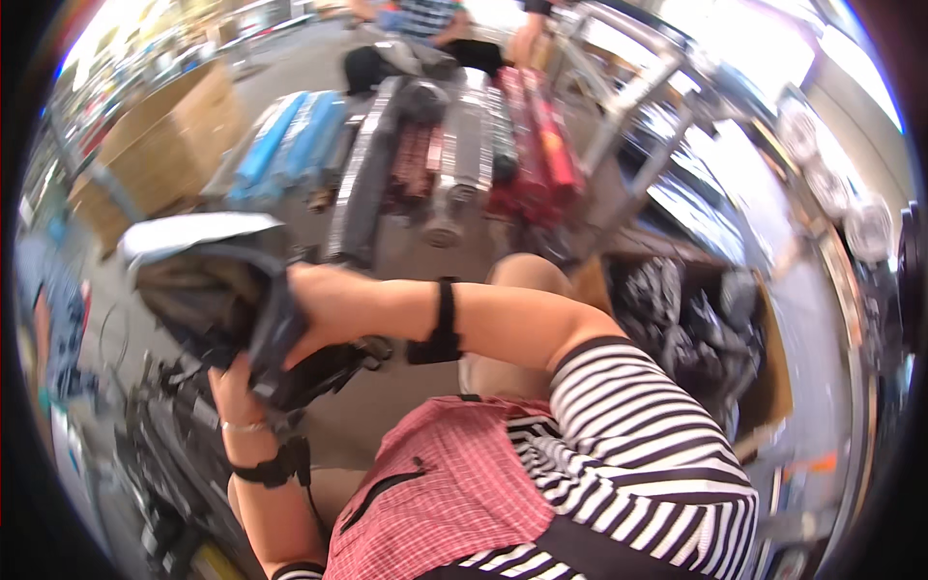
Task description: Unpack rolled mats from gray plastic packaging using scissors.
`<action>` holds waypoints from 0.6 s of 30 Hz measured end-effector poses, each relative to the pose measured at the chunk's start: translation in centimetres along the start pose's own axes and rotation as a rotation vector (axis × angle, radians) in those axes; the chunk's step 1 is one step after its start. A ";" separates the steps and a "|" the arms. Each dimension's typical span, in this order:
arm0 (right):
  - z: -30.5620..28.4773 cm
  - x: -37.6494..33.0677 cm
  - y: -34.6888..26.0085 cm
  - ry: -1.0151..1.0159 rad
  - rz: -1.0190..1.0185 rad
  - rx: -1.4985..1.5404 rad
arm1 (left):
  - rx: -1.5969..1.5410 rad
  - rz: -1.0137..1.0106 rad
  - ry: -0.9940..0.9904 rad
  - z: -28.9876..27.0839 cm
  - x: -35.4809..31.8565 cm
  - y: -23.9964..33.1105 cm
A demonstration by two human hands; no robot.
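At the left, in front of me, a dark grey-and-brown fabric bundle (198, 290) with a white top edge is held up, smeared by motion; its exact kind does not show. My right hand (324, 307) comes across from the right and grips the bundle's near right side, its fingers partly covered by the cloth. From below, my left hand (232, 387) holds the bundle's lower edge, with its fingertips hidden behind the fabric. Under and beside the hands lie dark folded, strap-like items (333, 372), too blurred to name.
Ahead on the floor lie plastic-wrapped rolls: blue ones (295, 135), a long grey one (365, 174) and red ones (546, 135). An open cardboard box (778, 372) of dark wrapped items stands right. Another carton (159, 135) is far left. A metal frame (628, 101) rises right; another person (430, 19) sits beyond.
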State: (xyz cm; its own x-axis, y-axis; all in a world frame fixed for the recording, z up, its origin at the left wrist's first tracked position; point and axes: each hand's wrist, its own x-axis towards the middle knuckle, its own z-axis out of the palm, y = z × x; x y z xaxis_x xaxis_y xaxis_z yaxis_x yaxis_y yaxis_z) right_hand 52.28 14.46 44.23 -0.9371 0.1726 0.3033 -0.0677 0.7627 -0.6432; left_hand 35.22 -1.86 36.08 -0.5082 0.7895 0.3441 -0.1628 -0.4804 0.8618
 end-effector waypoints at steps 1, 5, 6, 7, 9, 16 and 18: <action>0.4 -0.2 -0.1 -0.052 0.005 0.022 | 0.232 -0.167 0.118 0.1 0.5 0.1; 0.2 -2.0 -1.1 0.340 -0.240 0.056 | 0.142 -0.051 -0.213 1.4 1.6 0.5; -0.7 -2.9 -1.4 0.390 -0.166 0.095 | -0.176 -0.010 -0.354 1.7 1.8 0.7; -1.9 -4.0 -1.8 0.400 -0.033 0.119 | -0.162 0.006 -0.373 2.1 2.3 0.9; -4.9 -7.0 -2.4 0.602 0.097 0.244 | -0.342 0.014 -0.509 2.7 3.3 1.3; -18.4 -25.3 2.0 1.377 0.665 0.667 | -0.070 -0.131 -0.271 1.8 4.5 0.6; -21.5 -32.7 4.3 1.624 0.719 0.674 | -0.025 -0.146 -0.238 1.2 4.7 0.0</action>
State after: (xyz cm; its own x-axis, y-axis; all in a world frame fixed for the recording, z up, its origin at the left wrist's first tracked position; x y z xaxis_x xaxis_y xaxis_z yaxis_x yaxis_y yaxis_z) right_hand 89.98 25.51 46.71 0.3116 0.9458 -0.0916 -0.3455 0.0229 -0.9382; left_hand 33.85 2.31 38.15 -0.2657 0.9169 0.2977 -0.2414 -0.3622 0.9003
